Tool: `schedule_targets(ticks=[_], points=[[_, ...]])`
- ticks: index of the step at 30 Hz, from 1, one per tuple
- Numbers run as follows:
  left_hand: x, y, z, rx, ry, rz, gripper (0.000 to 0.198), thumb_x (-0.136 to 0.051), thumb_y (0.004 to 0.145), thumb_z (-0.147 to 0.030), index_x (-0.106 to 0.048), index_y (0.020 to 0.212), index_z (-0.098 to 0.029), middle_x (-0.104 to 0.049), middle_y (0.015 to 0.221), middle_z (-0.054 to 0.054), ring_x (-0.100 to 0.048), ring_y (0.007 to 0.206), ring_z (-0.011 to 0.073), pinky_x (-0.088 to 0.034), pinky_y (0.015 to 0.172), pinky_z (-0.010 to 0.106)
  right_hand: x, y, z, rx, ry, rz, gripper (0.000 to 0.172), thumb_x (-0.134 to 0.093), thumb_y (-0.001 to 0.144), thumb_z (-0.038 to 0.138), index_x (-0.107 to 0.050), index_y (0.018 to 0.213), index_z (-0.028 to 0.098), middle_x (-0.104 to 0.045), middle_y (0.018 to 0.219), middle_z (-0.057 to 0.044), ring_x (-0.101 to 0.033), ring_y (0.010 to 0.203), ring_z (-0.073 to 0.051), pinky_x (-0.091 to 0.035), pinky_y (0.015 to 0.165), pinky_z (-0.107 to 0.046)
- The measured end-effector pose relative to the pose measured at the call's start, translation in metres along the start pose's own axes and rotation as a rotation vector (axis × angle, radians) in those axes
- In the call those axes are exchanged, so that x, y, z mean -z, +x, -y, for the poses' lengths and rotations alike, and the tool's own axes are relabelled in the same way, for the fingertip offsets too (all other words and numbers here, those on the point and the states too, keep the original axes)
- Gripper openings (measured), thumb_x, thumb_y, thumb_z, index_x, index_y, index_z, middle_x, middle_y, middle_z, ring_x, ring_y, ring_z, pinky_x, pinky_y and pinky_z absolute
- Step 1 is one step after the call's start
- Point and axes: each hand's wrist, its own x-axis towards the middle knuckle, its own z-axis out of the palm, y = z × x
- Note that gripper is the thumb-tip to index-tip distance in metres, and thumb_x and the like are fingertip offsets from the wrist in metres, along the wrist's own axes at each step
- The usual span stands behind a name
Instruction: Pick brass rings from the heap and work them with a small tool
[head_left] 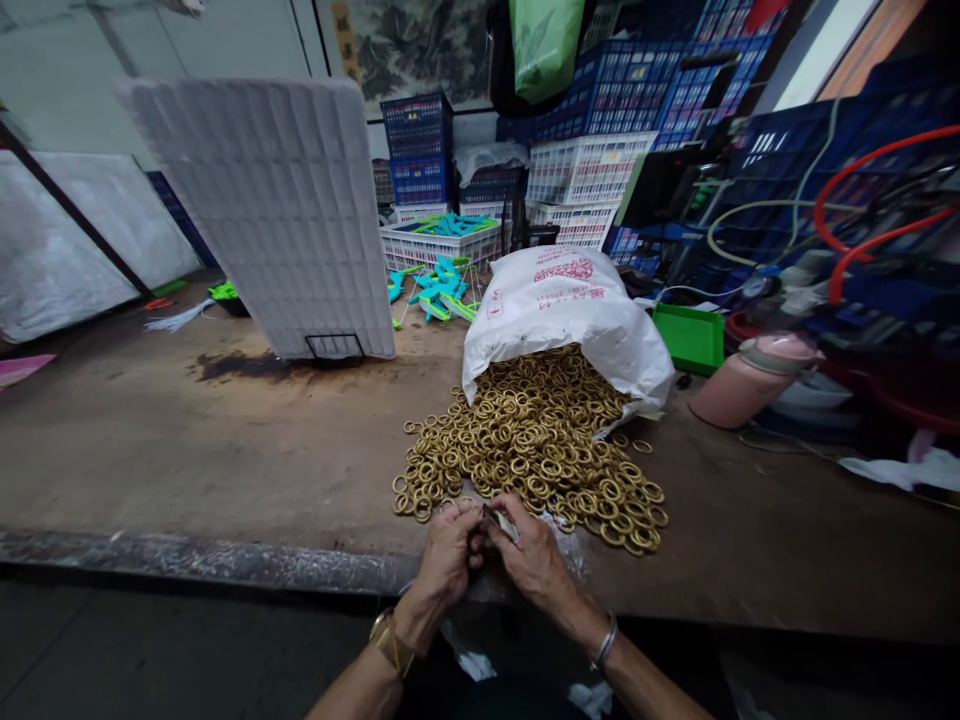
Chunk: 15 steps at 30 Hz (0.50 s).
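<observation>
A heap of gold-coloured rings (525, 450) spills over the tabletop from the mouth of a white sack (562, 300) with red print. Just in front of the heap, at the table's near edge, my left hand (450, 545) is closed, its thumb and fingers pinched together. Close beside it, my right hand (531, 555) is closed too, thumb and forefinger meeting near the left fingertips. Something small and dark shows between the two hands, with a pale patch under the right fingers; I cannot make out what either is.
A tall white padded panel (277, 220) stands in a wire holder to the left. Turquoise and green plastic pieces (442, 290) lie behind the sack. A green tray (688, 338) and a pink bottle (754, 375) stand right. Stacked crates (589, 170) fill the back.
</observation>
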Motion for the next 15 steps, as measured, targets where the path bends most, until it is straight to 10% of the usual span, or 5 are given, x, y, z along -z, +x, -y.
schedule_targets(ticks=[15], points=[[0.006,-0.018,0.009,-0.005,0.190,0.160,0.029,-0.059,0.068,-0.042,-0.046,0.076,-0.017,-0.053,0.058,-0.004,-0.034,0.035,0.0022,-0.021,0.031,0.014,0.002,0.003,0.004,-0.103,0.140,-0.003,0.024,-0.040,0.079,0.034,-0.044,0.061,0.019,-0.044,0.055,0.005,-0.041,0.054,-0.009,-0.033,0.052,-0.020]])
